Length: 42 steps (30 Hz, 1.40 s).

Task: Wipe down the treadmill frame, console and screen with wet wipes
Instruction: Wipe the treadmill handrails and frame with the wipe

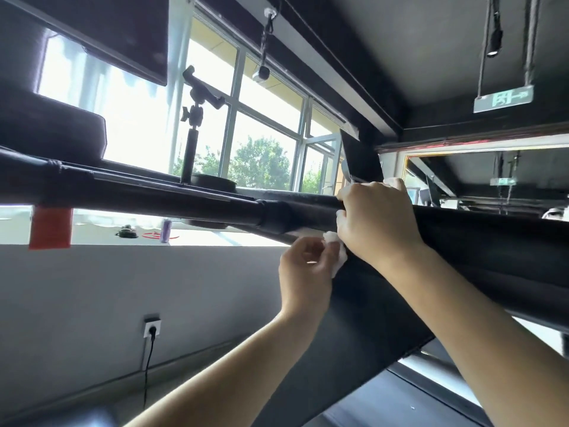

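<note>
Frame wiping is the step in hand. The right hand [380,221] curls its fingers over the treadmill's black handrail [191,197], clamping a white wet wipe [337,255] against it. The left hand [308,266] pinches the wipe's loose end just beneath the bar. The wipe seems wrapped round the rail, though the hands hide most of it. The next move probably calls for sliding it along the bar, wrap held tight.

Hanging green sign [504,98] — white pictogram and arrow, wording unreadable
</note>
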Each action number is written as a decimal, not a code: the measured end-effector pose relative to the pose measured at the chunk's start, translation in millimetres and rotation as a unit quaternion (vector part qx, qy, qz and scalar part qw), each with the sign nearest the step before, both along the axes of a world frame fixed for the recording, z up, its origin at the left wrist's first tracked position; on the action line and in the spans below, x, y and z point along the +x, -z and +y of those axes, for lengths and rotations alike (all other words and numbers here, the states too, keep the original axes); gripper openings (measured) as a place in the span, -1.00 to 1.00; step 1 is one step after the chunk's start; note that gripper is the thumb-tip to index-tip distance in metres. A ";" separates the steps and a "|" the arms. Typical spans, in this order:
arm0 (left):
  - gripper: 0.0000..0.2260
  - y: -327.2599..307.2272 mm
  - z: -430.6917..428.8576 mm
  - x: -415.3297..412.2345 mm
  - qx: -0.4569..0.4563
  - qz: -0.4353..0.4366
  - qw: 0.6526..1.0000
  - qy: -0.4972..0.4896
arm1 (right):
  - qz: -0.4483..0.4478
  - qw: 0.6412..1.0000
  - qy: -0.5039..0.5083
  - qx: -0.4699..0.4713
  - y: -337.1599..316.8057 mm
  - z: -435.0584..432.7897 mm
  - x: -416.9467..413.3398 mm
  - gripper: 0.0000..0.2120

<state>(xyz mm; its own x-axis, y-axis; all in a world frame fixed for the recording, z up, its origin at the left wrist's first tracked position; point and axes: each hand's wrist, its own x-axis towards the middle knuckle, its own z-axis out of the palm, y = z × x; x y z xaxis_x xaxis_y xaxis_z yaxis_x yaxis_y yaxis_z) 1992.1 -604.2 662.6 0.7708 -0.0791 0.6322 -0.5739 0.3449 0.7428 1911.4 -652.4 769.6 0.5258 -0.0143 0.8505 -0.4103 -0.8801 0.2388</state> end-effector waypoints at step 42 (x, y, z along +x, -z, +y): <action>-0.84 -91.5 47.6 59.5 0.293 -0.366 0.815 -0.340 | 0.010 0.997 -0.053 0.052 0.2 9.0 -15.2 -0.81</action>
